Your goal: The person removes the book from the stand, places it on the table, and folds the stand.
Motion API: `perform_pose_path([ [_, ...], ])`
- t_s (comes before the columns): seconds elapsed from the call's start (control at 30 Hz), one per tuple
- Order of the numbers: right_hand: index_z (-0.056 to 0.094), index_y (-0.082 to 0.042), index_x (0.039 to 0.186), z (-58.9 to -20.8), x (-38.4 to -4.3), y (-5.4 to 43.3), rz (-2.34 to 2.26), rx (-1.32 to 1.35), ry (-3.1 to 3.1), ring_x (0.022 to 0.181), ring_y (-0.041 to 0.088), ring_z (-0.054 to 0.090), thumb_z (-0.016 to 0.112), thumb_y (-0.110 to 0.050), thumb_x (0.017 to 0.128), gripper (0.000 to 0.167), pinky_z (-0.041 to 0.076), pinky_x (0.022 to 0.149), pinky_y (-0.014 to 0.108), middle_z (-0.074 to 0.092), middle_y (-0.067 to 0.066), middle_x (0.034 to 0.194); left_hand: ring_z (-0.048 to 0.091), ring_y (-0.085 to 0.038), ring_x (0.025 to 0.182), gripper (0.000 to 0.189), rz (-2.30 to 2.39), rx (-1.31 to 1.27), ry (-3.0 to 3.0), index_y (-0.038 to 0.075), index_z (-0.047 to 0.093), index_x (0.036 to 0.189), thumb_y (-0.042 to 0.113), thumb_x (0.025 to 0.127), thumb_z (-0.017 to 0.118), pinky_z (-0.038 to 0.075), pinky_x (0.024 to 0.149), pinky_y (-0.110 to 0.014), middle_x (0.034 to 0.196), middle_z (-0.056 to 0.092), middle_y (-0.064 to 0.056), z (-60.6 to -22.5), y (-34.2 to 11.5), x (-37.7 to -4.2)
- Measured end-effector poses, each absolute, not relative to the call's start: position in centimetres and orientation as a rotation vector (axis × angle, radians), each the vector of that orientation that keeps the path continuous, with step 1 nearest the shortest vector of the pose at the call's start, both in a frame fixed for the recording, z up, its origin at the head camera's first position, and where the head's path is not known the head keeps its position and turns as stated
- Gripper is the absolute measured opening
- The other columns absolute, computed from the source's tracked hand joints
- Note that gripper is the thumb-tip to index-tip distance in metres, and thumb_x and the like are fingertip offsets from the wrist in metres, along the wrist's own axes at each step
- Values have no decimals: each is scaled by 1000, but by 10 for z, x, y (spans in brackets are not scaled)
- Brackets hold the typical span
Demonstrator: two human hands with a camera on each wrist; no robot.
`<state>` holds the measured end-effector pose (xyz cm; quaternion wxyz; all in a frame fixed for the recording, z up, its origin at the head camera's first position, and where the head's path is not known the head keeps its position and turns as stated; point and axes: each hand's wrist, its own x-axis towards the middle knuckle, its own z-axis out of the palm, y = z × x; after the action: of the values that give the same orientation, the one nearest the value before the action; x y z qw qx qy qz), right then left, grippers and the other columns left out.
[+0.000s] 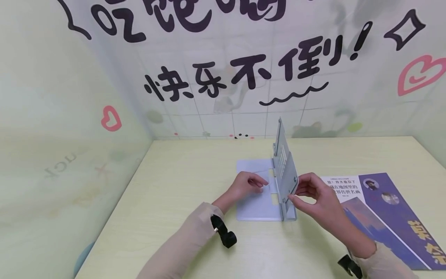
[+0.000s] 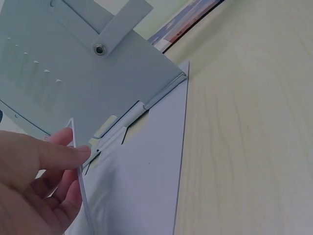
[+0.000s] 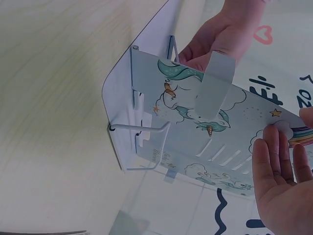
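Note:
A pale blue metal book stand sits on the table, its slotted panel raised upright from a flat base plate. In the left wrist view, my left hand pinches a thin white wire support between thumb and fingers, close over the base. My right hand holds the panel's outer edge, the thumb on one side. Green-maned unicorns are printed on the panel's right face, where the right fingers lie against it. Another bent wire loop projects from the stand's lower edge.
A purple and white picture book lies flat to the right, partly behind my right forearm. Behind the wooden table rises a wall with black writing and pink hearts. Black camera straps circle both wrists.

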<state>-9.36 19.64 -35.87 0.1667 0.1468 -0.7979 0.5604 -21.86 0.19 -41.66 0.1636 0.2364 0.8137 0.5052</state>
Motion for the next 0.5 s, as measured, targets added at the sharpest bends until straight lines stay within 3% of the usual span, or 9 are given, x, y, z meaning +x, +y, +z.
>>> perform_pose_path([
  [0.2,52,4,100,-359,-93,197,1601,420,-2275,78,8,59,69,10,74,31,51,71,17,57,10,87,57,-6,77,22,1258,794,2411,4,72,92,-10,76,66,48,68,-17,86,68,0,-422,8,-218],
  [0.5,52,3,99,-362,-95,199,1574,401,-2314,78,9,59,70,9,73,32,52,71,19,58,9,86,59,-12,82,24,1100,939,2514,1,72,92,-14,78,62,46,67,-15,89,69,-5,-422,14,-211],
])
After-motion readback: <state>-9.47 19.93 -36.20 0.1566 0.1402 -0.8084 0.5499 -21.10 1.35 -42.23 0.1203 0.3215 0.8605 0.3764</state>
